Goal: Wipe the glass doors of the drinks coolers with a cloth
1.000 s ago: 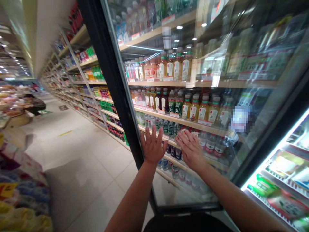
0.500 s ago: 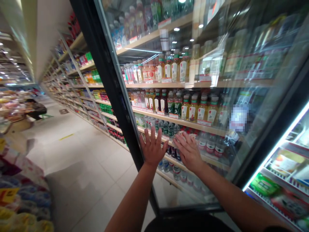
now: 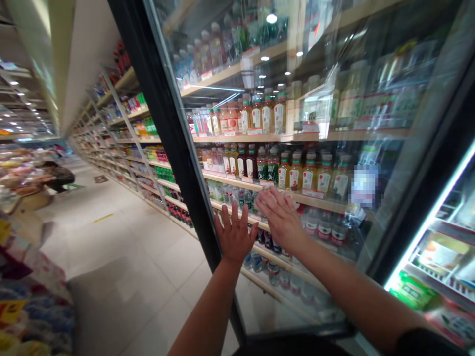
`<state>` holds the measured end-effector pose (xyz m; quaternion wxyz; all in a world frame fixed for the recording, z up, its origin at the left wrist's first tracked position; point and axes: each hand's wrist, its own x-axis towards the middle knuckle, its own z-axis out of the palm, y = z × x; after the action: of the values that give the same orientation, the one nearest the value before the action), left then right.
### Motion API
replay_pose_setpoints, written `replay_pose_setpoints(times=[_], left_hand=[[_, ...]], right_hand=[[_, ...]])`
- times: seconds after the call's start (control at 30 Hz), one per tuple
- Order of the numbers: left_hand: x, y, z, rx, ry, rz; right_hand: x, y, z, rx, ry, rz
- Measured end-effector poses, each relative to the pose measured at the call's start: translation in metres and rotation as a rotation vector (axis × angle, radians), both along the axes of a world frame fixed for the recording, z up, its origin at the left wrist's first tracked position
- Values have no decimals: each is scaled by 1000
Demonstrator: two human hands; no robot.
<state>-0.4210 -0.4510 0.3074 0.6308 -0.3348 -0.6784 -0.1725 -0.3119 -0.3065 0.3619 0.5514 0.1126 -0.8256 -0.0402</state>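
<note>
A glass cooler door with a black frame stands swung open in front of me. My left hand lies on it beside the left frame bar, fingers spread and nothing held. To its right, my right hand presses a crumpled, pale wiping cloth to the pane. Most of the cloth is hidden beneath the fingers; only its edges show. Rows of drink bottles are visible through the glass, mixed with reflections of ceiling lights.
On the right is the lit cooler interior, with green packs on its racks. Long drink shelves run away at the left over a tiled floor. Wrapped goods are stacked at lower left; a person crouches farther back.
My right hand has slid up and slightly left over the pane with the cloth. The left hand stays spread near the frame. The view has shifted slightly.
</note>
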Motion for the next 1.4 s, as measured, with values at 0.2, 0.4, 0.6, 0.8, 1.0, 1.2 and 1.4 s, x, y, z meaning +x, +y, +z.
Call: replay_pose_setpoints(times=[0.2, 0.4, 0.6, 0.8, 1.0, 1.2, 1.4], left_hand=[[2, 0, -1, 8, -14, -9], [2, -1, -1, 1, -26, -12], [-1, 0, -4, 5, -4, 9], [-2, 0, -2, 1, -9, 6], [-3, 0, -2, 5, 1, -15], [-6, 0, -2, -7, 7, 23], [-7, 0, 0, 3, 15, 1]], right_hand=[[-4, 0, 19, -59, 67, 0], [-9, -8, 28, -12, 21, 9], [-16, -16, 44, 72, 6, 26], [-18, -14, 45, -17, 65, -3], [-12, -2, 34, 87, -25, 25], [0, 26, 38, -163, 224, -80], [13, 42, 27, 41, 62, -46]])
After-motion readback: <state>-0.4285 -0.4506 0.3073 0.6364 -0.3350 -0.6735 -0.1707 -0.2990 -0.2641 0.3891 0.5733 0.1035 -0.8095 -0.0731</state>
